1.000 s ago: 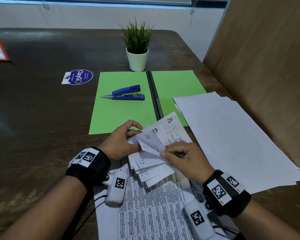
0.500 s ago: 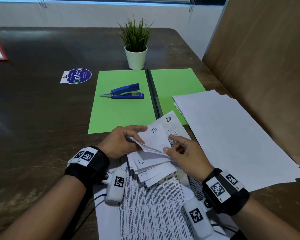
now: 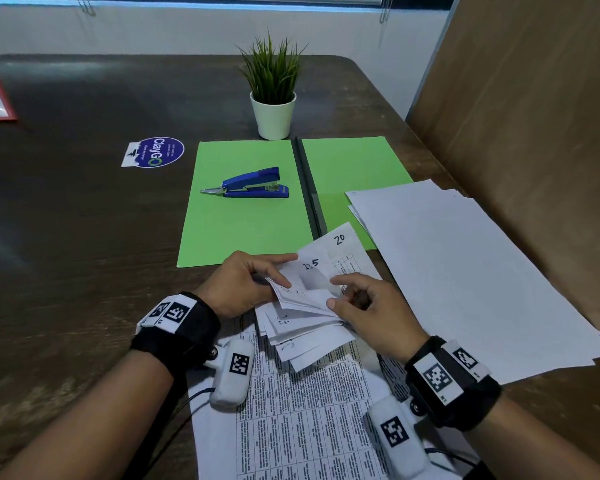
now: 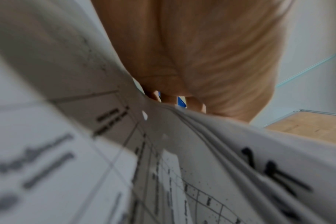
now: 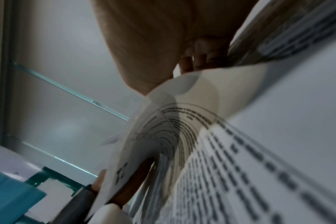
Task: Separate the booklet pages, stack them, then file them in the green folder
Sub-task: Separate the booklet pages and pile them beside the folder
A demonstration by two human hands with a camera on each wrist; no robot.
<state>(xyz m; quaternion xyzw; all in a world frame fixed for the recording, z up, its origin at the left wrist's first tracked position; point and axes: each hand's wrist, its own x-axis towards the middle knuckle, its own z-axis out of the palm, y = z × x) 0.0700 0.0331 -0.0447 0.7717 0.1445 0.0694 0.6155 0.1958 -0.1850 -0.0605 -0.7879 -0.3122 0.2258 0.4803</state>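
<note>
The booklet's white pages (image 3: 309,317), hand-numbered at their corners, lie fanned at the table's near edge on a printed sheet (image 3: 298,420). My left hand (image 3: 246,282) pinches the corners of several lifted pages (image 4: 182,144) between thumb and fingers. My right hand (image 3: 361,306) curls its fingers over the same corners from the right, thumb on the pages (image 5: 163,121). A sheet marked 20 (image 3: 340,244) lies under them. The green folder (image 3: 243,209) lies open flat just beyond both hands. Both wrist views are filled with blurred paper and palm.
A blue stapler (image 3: 250,184) rests on the folder's left half. A stack of white sheets (image 3: 465,271) covers the folder's right half and the table's right side, beside a brown partition (image 3: 534,133). A potted plant (image 3: 273,95) and a round sticker (image 3: 155,152) lie farther back.
The pages marked 23 and 13 have been flipped; the top corner now shows 13 over another number. My right hand slid right along the corners. My left thumb moved onto the lifted pages.
</note>
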